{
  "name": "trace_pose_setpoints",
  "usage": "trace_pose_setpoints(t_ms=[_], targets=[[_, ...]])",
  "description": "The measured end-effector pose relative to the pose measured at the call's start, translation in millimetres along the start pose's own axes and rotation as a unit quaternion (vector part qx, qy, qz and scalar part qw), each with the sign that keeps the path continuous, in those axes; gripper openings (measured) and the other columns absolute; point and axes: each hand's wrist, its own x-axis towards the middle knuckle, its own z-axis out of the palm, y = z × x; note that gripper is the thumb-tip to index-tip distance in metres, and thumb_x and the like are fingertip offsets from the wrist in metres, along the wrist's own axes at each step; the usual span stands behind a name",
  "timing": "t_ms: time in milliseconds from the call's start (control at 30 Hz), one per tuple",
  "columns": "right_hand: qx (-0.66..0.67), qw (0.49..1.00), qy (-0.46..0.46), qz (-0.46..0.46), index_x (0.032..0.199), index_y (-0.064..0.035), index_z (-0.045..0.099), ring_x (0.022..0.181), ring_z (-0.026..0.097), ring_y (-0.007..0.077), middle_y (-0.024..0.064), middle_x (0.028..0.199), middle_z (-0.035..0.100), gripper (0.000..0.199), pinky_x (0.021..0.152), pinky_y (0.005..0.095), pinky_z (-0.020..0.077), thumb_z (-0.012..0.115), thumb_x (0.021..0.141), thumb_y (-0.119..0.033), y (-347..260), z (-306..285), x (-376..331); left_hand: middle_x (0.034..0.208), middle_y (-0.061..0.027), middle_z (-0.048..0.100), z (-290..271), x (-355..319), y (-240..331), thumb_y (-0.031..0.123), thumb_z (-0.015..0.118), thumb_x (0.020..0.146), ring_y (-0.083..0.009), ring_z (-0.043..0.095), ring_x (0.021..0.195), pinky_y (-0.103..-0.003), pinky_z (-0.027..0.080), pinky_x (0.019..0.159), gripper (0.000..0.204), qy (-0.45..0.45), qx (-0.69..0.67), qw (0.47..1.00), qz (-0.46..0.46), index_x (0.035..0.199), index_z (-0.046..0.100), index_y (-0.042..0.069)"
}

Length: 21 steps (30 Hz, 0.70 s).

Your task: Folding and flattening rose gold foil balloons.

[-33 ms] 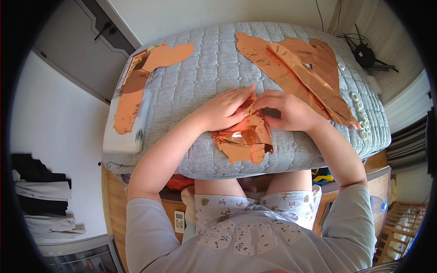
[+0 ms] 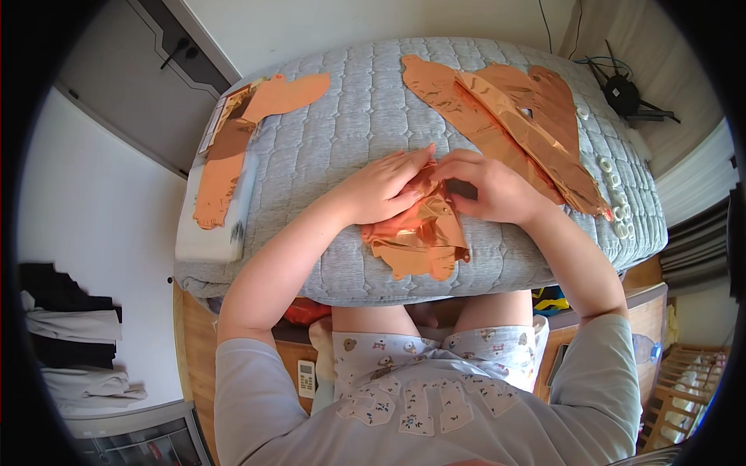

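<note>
At centre frame, my left hand (image 2: 382, 189) presses flat, fingers spread, on the crumpled copper foil balloon (image 2: 416, 233); my right hand (image 2: 489, 186) pinches its upper edge. The balloon trails down-frame toward me on the grey quilted mattress (image 2: 350, 132).

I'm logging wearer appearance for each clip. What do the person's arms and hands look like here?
Both forearms are bare. The left hand and right hand wear no gloves, and no rings or watch are visible. Short pale grey-blue sleeves cover only the upper arms.
</note>
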Motion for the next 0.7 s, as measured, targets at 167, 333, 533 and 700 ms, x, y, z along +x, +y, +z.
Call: trace_pose_setpoints(t_ms=[167,333,533,700], targets=[[-0.006,0.995,0.049,0.088,0.124,-0.0061,0.067,0.105,0.067,0.0319,0.0142,0.123,0.064,0.043,0.089,0.0371,0.0566,0.073,0.082,0.000,6.9,6.5,3.5,0.159,-0.0186,0.041,-3.3,-1.6,0.0,0.025,0.050,0.104,-0.0356,0.044,0.144,-0.047,0.027,0.125,0.068,0.004,-0.025,1.000,-0.002,0.161,0.023,0.001],[-0.062,0.994,0.062,0.059,0.120,-0.0058,0.071,0.102,0.068,0.0324,0.0138,0.116,0.068,0.037,0.088,0.0371,0.0570,0.072,0.084,-0.001,8.6,10.5,7.5,0.158,-0.0199,0.043,-3.1,-1.5,-4.8,0.023,0.048,0.105,-0.0344,0.041,0.146,-0.044,0.026,0.125,0.065,0.012,-0.106,0.994,-0.008,0.161,0.023,0.001],[-0.083,0.995,0.057,0.004,0.115,-0.0050,0.074,0.103,0.068,0.0329,0.0124,0.108,0.071,0.034,0.090,0.0404,0.0564,0.072,0.081,-0.001,13.9,8.7,9.6,0.156,-0.0194,0.046,-3.3,1.1,-0.6,0.023,0.048,0.106,-0.0345,0.041,0.146,-0.044,0.030,0.123,0.061,0.005,-0.074,0.997,-0.022,0.159,0.029,-0.001],[-0.100,0.995,-0.002,-0.020,0.112,-0.0043,0.074,0.108,0.067,0.0334,0.0129,0.114,0.072,0.035,0.097,0.0435,0.0527,0.074,0.077,0.001,5.7,2.4,5.5,0.156,-0.0202,0.045,-5.7,0.6,3.5,0.022,0.049,0.105,-0.0349,0.041,0.146,-0.045,0.030,0.123,0.058,-0.010,-0.053,0.998,-0.027,0.156,0.034,0.001]])
